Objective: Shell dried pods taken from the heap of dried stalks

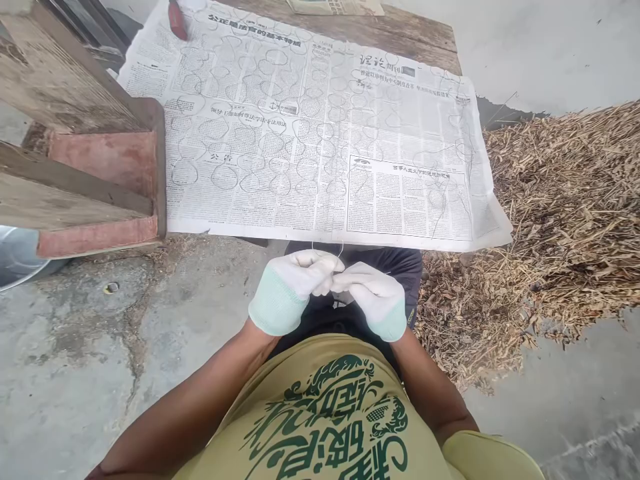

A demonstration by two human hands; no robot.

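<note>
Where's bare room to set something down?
Grey concrete floor between the brown wooden bench and white-gloved left hand; brown wooden tabletop between folded beige newsprint and spread white newspaper. Crowded: the newspaper's left half, with wire rings.

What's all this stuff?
Table: 1, brown, top
Newspaper: 1, white, on table
Folded paper: 1, pale, far edge
Wire loops: many, grey, on newspaper
Small object: 1, red, top left
Wooden furniture: 1, brown, left
Basin: 1, silver, left edge
Dry stalks: 1 heap, tan, right
Floor: 1, grey, below
Held wire: 1, pale, centre
Trousers: 1, dark, centre
Shirt: 1, yellow-green, bottom
Left hand: 1, white-gloved, centre
Right hand: 1, white-gloved, centre
</note>
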